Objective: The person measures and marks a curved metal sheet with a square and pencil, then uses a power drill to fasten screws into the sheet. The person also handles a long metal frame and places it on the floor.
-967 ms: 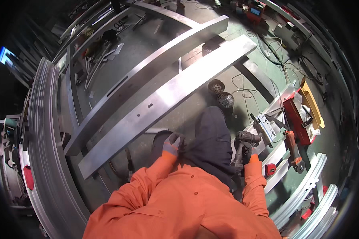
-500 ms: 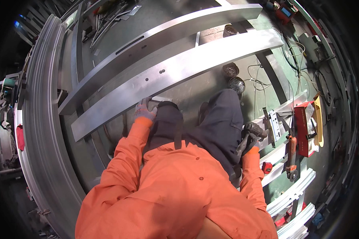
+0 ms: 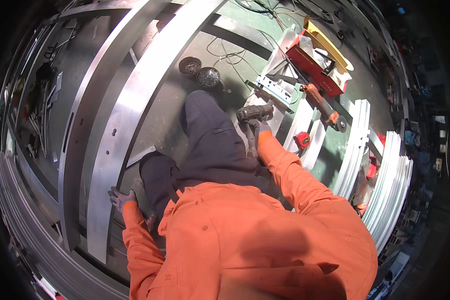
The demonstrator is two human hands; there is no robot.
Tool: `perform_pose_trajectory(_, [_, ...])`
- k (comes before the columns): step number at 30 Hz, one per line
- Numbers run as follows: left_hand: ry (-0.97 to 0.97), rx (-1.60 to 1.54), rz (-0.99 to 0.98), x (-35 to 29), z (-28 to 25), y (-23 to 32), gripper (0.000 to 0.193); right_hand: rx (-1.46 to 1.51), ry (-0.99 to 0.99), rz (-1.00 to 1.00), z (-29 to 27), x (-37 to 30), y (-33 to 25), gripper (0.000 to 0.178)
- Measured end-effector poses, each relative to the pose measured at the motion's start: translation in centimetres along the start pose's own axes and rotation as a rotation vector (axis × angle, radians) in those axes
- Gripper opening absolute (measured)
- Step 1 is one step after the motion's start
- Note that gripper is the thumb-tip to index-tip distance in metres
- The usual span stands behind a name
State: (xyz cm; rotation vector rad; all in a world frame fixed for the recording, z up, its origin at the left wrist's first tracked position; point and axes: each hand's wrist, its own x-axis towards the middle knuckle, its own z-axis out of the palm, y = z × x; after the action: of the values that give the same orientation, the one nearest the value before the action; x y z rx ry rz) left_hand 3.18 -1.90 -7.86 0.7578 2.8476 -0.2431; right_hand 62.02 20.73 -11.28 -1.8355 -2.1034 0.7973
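My gloved left hand [image 3: 121,199] rests at the near edge of a long, flat-faced metal beam [image 3: 116,120], fingers apart and touching its edge. Two groups of small dark holes show in that beam's face. Beside my right thigh, my gloved right hand [image 3: 256,129] is closed round the handle of a dark power drill [image 3: 251,113], whose body lies level above the fist. The fingers are partly hidden behind the tool. Beyond the drill is a white-and-blue metal strip [image 3: 275,90]. A red tape measure [image 3: 302,140] lies on a pale bar to its right.
A second slotted beam [image 3: 80,112] runs alongside on the left. Two bowls of small metal parts, one of them a round bowl [image 3: 208,76], stand ahead of my knees. An orange angle grinder [image 3: 325,106], a red box [image 3: 317,67], cables and stacked metal profiles [image 3: 385,185] occupy the right.
My view has turned to the right, so the beams now run steeply up the picture. My left hand's fingers have spread at the beam edge. The drill remains in my right hand.
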Motion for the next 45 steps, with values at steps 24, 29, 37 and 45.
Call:
perform_pose_trajectory(24, [-0.123, -0.014, -0.005, 0.2, -3.2, 1.9, 0.104, 0.517, 0.214, 0.203, 4.9, 0.0, 3.2, 0.022])
perform_pose_trajectory(29, [-0.116, -0.025, -0.002, -0.5, -4.0, 3.0, 0.105, 0.752, 0.196, 0.233, 5.5, 0.3, 5.0, 0.020])
perform_pose_trajectory(37, [-0.108, 0.005, -0.036, -3.1, -5.1, 3.9, 0.113, 0.250, 0.130, 0.124, 1.9, -0.4, 2.5, 0.018])
perform_pose_trajectory(45, [-0.152, 0.088, -0.019, -2.9, -4.4, 4.2, 0.116, -0.117, 0.039, 0.129, 1.9, -0.4, 3.5, 0.018])
